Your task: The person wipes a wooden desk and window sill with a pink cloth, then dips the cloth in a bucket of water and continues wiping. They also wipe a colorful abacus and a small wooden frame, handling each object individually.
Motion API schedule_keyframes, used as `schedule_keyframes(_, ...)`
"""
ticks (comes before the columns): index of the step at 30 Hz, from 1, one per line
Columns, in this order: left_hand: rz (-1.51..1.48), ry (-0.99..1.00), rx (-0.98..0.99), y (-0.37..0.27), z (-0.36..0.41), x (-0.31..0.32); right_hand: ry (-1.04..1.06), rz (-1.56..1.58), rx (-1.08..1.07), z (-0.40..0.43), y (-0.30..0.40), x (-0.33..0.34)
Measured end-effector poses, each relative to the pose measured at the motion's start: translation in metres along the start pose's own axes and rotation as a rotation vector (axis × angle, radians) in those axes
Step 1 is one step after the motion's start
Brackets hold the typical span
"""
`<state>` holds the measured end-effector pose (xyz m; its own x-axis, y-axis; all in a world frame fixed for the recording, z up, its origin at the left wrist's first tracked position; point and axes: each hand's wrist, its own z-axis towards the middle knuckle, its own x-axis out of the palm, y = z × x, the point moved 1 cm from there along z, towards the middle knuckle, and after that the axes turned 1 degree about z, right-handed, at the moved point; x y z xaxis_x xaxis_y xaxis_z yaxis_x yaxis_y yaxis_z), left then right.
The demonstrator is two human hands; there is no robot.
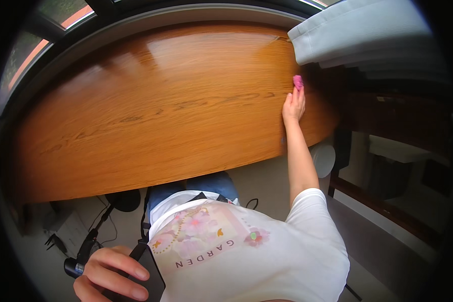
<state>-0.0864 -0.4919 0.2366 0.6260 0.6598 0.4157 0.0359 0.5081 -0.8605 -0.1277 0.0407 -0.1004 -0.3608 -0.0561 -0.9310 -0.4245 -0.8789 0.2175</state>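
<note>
On the right part of a glossy wooden tabletop [188, 132], my right hand [294, 107] reaches out with the arm nearly straight. A crumpled pink cloth [298, 82] lies under its fingertips, pressed against the wood. Low at the left, close to my body, my left hand [115, 273] has its fingers bent over a black flat device [153, 264]. Most of that device is hidden by the hand and the picture's lower edge, so its kind is unclear.
A light curtain [336, 34] hangs over the far right corner, before a window frame [109, 24]. Dark wooden furniture [392, 109] stands at the right. Below the table are a white round bin [323, 160], a black stand [98, 230] and thin cables [115, 230].
</note>
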Motion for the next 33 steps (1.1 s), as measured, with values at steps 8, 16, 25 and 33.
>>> schedule_keyframes(8, 0.01, -0.106, 0.104, -0.033, -0.057, -0.008, 0.162, 0.173, -0.264, -0.073, 0.233, 0.007)
schedule_keyframes(16, 0.123, 0.001, 0.104, -0.052, -0.087, -0.022, 0.449, 0.536, -0.811, -0.213, 0.399, -0.02)
schedule_keyframes(25, 0.318, 0.107, 0.241, -0.038, -0.048, -0.014, 0.284, 0.406, -0.764, -0.145, 0.284, -0.022)
schedule_keyframes(33, 0.247, -0.07, 0.402, -0.005, -0.005, -0.007, -0.057, -0.108, -0.016, 0.035, -0.008, 0.004)
